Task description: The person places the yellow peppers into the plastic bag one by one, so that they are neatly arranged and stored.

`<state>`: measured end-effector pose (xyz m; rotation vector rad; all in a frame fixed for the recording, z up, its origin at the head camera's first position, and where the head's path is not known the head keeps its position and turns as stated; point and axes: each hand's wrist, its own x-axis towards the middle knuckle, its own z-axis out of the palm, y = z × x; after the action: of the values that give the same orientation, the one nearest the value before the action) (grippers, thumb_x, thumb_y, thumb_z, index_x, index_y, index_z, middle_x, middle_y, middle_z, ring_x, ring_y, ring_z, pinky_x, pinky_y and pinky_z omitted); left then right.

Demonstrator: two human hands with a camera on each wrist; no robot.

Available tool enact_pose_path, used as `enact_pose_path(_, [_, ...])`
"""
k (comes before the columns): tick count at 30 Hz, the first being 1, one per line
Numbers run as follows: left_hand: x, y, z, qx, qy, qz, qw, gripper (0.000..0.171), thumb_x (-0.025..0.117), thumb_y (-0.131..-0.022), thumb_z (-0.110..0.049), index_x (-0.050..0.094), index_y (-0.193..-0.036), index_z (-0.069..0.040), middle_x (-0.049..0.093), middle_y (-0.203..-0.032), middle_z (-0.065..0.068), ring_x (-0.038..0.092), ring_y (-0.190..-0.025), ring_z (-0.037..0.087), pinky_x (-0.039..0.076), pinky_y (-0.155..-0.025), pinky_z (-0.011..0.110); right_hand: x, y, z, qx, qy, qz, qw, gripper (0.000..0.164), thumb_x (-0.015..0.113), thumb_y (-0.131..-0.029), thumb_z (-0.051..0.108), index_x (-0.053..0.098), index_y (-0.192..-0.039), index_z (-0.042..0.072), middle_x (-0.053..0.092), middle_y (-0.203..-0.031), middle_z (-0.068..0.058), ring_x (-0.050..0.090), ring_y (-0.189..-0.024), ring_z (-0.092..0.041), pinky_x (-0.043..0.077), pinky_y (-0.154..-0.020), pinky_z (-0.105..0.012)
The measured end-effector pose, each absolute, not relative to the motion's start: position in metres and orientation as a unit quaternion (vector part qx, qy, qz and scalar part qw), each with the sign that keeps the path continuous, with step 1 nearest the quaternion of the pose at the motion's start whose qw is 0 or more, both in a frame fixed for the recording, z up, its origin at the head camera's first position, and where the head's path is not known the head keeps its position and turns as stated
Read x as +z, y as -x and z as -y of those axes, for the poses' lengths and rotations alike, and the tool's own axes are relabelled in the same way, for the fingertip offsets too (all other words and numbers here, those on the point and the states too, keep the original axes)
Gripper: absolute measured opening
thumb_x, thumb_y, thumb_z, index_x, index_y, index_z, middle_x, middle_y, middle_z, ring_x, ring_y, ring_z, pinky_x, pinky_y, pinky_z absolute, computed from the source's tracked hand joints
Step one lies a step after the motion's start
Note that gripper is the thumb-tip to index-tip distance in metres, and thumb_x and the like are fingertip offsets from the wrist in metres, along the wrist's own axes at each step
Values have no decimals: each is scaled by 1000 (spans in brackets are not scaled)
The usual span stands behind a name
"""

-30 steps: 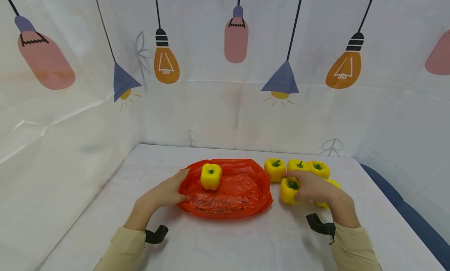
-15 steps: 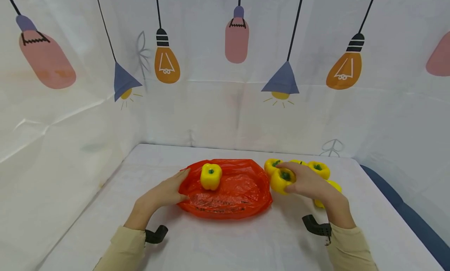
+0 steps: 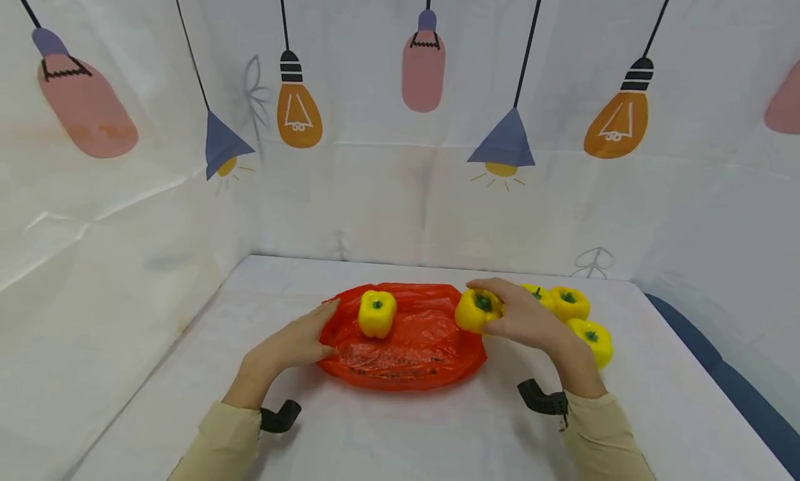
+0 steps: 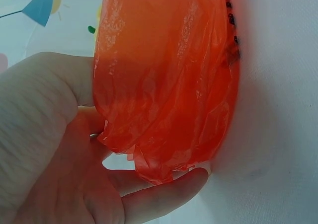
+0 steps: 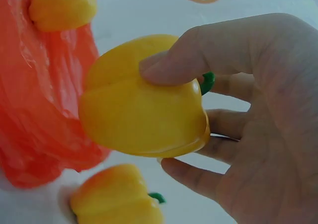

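My right hand (image 3: 528, 314) holds a yellow bell pepper (image 3: 477, 311) over the right rim of a red plastic bag (image 3: 412, 352). Thumb and fingers grip the pepper's sides, and its green stem faces my palm in the right wrist view. The bag lies spread open on the table, with one yellow bell pepper (image 3: 377, 314) inside on the left. My left hand (image 3: 294, 339) holds the bag's left end. In the left wrist view, that thumb goes behind the red film, its tip hidden, while the fingers lie along the bag's outer end.
Several yellow bell peppers (image 3: 592, 340) stand on the white table (image 3: 387, 432) to the right, partly behind my right hand. Another pepper (image 5: 119, 199) sits beside the bag in the right wrist view. A printed white curtain (image 3: 375, 196) closes off the back.
My right hand has lifted one bell pepper from the group and carried it left to the bag's right rim. The left hand has stayed in place.
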<state>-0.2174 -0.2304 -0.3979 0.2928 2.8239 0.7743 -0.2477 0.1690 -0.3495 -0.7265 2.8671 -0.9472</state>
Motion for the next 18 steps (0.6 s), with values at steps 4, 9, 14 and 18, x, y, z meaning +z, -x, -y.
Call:
enact_pose_path(4, [-397, 217, 232, 260, -102, -955, 99, 87, 71, -88, -22, 22, -159, -11, 26, -165, 11, 25, -152, 35, 29, -119, 61, -356, 252, -153, -304, 239, -922, 34, 68, 72, -78, 18, 52, -143, 24, 55, -143, 2, 52, -124, -24, 46, -105, -54])
enact_pose_path(9, [-395, 216, 231, 252, -104, -957, 96, 86, 71, -88, -20, 23, -159, -9, 26, -165, 12, 26, -151, 36, 29, -119, 61, -365, 255, -135, -307, 248, -918, 39, 67, 73, -79, 21, 52, -143, 21, 56, -142, 1, 52, -127, -25, 44, -108, -55])
enact_pose_path(14, [-395, 214, 230, 254, -100, -957, 98, 86, 71, -88, -20, 23, -159, -10, 26, -165, 12, 26, -151, 37, 29, -118, 62, -373, 257, -113, -300, 253, -919, 39, 64, 74, -80, 23, 54, -141, 21, 57, -140, 2, 52, -129, -24, 43, -110, -55])
enact_pose_path(18, [-396, 213, 229, 252, -93, -958, 99, 86, 71, -88, -22, 23, -159, -11, 26, -165, 10, 27, -151, 35, 30, -118, 61, -381, 258, -99, -306, 250, -917, 46, 65, 75, -80, 23, 55, -141, 22, 57, -140, 5, 51, -130, -21, 44, -111, -53])
